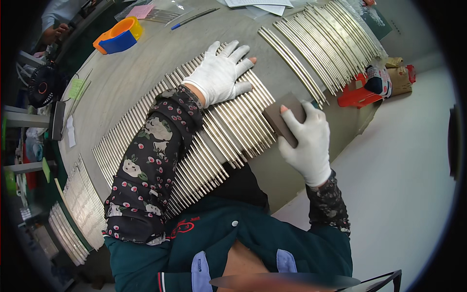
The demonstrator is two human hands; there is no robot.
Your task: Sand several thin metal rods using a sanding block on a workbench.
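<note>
A wide row of slim shiny metal rods [233,121] lies side by side on the grey table in front of me. Flat across the far part of these rods rests my left hand [219,73], in a white glove, its fingers spread. My right hand [306,141], gloved likewise with a bare fingertip showing, grips a brown-grey sanding block [287,117]. The block is at the right end of the row, by the near ends of the rods; whether it touches them I cannot tell.
More metal rods [326,44] lie at the far right. A tape dispenser [118,36], orange and blue, and a blue pen [194,18] are at the back. Further rods [82,199] lie at the left. A red container [355,95] stands beyond the right edge; a person [56,27] is at far left.
</note>
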